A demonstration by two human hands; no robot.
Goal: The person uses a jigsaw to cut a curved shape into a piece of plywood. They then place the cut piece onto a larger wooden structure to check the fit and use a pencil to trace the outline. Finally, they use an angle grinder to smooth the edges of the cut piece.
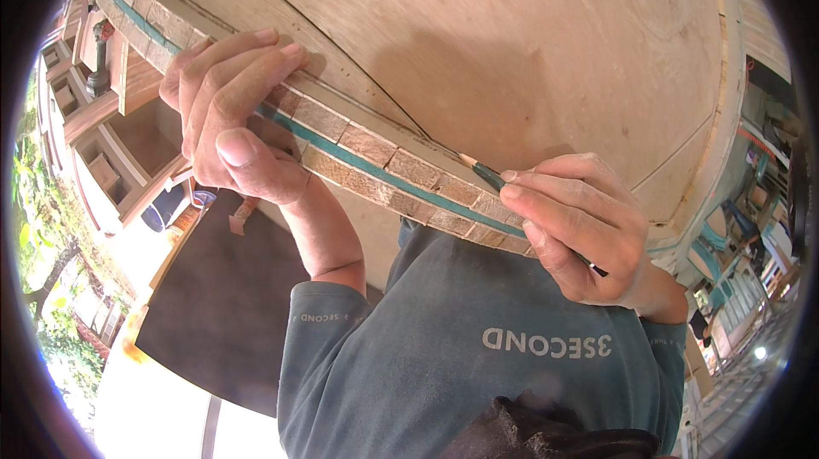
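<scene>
One grey-green cloth shirt (461, 305) carries pale lettering (546, 342) across chest and sleeves. The two hands are apart: the right hand (589, 224), fingers bent, pinches one dark-green wooden pencil (488, 174), its tip at the near edge of one large pale curved wooden panel (614, 49); the left hand (230, 113) grips that edge farther left, fingers over, thumb outside. Past the panel's left edge is one red-and-black tool (100, 58)

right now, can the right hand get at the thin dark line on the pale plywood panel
Probably yes: the right hand holds a dark green wooden pencil with its tip near the lower end of the thin dark line, and nothing visible stands between them.
</scene>
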